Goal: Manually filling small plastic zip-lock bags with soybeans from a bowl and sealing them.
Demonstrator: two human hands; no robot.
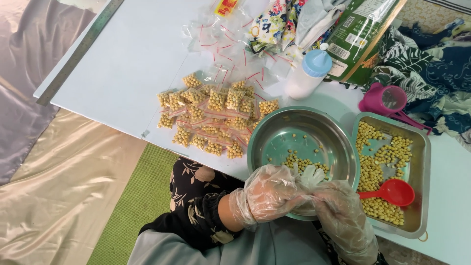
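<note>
Small clear packets of yellow beans [211, 115] lie heaped at centre on the tabletop [132, 64]. Lower centre, the gloved left hand [267, 194] and right hand [338, 211] pinch one small clear bag [309, 179] over the steel bowl [265, 140].

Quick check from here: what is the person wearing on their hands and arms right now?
Both the left hand and the right hand wear loose, crinkled, clear plastic gloves. The left arm has a black sleeve with a pale flower print, gathered at the wrist. The right arm's sleeve is barely in view.
</note>
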